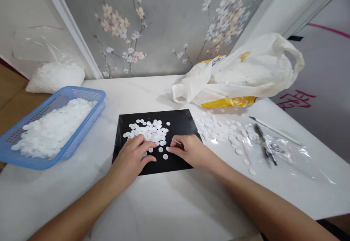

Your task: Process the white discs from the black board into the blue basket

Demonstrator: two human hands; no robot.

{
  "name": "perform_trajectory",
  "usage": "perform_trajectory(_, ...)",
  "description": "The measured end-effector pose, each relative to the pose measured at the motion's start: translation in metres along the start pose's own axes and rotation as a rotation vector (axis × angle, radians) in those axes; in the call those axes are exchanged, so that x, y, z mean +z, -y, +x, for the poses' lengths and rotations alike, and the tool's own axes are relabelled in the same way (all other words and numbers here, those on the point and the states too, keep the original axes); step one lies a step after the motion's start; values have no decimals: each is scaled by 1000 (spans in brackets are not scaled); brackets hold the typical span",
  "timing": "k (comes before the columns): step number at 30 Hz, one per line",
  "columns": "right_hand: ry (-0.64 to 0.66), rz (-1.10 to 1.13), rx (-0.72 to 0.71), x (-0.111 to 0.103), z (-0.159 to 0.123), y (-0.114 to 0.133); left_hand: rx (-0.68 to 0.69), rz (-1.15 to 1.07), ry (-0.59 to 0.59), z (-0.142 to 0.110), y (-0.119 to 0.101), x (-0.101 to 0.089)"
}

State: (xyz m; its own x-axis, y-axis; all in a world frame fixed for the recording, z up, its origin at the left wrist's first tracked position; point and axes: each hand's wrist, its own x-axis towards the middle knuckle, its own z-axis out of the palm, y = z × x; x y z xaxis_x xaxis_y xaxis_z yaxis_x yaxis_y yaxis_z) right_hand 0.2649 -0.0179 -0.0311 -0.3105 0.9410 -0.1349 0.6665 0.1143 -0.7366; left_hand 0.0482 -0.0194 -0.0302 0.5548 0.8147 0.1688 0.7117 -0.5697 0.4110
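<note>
From where I stand, a white-and-yellow bag (237, 77) lies beyond the right fingers, a blue basket (82, 129) well left of the left ones, and a black board (182, 122) beneath both. The left hand (130, 155), thumb and forefinger apart, edges the white discs (149, 131); the right hand (190, 149) pinches a thin tool (177, 142).

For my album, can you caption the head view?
Left hand by white discs on a black board, right hand gripping a slim tool, blue basket at left.
</note>
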Motion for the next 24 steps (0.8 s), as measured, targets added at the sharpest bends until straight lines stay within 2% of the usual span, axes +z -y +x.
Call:
perform_trajectory(3, -16, -34, 67, -9, 0, -3, 46, 58, -26, 2, -5, 2)
perform_trajectory(9, -136, -78, -36, -22, 0, -14, 63, 129, -68, 9, -12, 3)
perform_trajectory(14, -86, 1, -59, -12, 2, -10, 93, 176, -29, 14, -15, 7)
perform_trajectory(19, -39, -74, -75, 0, 7, -3, 71, 198, 23, 17, -16, 10)
perform_trajectory(24, -32, -1, -77, -5, 2, 0, 94, 164, 25, 14, -16, 3)
